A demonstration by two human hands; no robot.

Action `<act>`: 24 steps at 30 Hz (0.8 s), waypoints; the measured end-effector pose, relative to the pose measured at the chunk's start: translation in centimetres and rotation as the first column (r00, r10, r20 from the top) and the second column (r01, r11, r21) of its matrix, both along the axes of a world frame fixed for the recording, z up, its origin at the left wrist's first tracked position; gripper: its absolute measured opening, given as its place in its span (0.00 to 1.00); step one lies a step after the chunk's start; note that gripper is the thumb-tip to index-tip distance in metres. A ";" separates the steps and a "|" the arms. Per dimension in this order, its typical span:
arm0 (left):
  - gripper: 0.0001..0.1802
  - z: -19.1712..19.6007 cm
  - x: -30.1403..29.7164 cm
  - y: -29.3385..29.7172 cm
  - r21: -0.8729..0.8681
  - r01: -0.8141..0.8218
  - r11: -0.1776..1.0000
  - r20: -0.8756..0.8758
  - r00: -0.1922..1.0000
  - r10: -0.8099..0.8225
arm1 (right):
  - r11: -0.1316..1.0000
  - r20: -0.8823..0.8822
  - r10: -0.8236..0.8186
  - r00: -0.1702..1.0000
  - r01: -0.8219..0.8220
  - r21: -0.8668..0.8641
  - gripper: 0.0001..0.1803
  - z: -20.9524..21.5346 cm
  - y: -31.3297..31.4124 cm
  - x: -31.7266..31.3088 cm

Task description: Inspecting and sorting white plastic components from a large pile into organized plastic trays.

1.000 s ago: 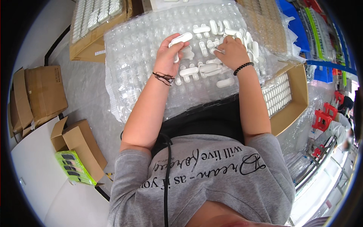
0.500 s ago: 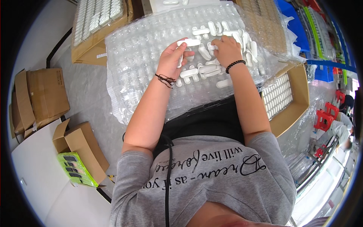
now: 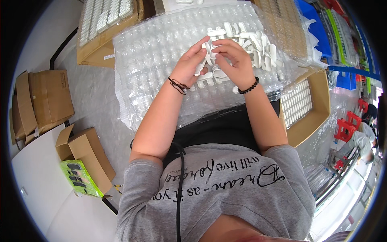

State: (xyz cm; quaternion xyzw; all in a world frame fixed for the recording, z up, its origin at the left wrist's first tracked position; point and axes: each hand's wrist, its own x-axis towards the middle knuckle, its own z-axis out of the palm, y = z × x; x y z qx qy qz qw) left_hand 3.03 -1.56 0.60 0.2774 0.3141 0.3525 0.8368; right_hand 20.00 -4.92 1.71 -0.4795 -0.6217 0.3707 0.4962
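My left hand (image 3: 190,66) is closed around white oblong plastic pieces (image 3: 207,52), which stand between its thumb and fingers. Facing it, my right hand (image 3: 237,62) has its fingers curled, the tips pinched at a white piece by the left fingertips. Both hands are over a clear plastic blister tray sheet (image 3: 149,60) with rows of moulded pockets. Loose white pieces of the same kind, some with short legs, lie in a heap (image 3: 258,44) beyond and right of my right hand. A few more white pieces (image 3: 205,78) lie below the hands, partly hidden by them.
At the far left, a cardboard box (image 3: 94,50) bears a tray of white pieces (image 3: 105,18). An open carton (image 3: 318,105) with rows of white pieces stands at my right. Other cartons (image 3: 52,99) are on the left. Blue bins (image 3: 344,78) and red stools (image 3: 344,130) show at right.
My right hand has moved left from the loose pieces to meet my left hand. The left hand has shifted slightly right, and the pieces in it are now more upright.
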 end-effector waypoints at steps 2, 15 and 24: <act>0.21 -0.1 -0.1 0.1 0.025 0.011 1.000 -0.023 1.000 -0.011 | 1.000 -0.034 0.018 0.999 -0.018 0.012 0.10 -0.2 0.0 -0.3; 0.17 -0.5 0.0 0.5 0.046 0.004 0.999 -0.026 1.000 -0.003 | 0.976 -0.335 -0.192 0.922 0.144 -0.164 0.09 -1.2 0.1 -0.6; 0.17 -1.3 0.1 0.5 0.025 -0.028 0.999 -0.075 0.997 0.030 | 0.988 -0.398 -0.153 0.905 0.132 -0.079 0.10 -1.0 -0.2 -0.8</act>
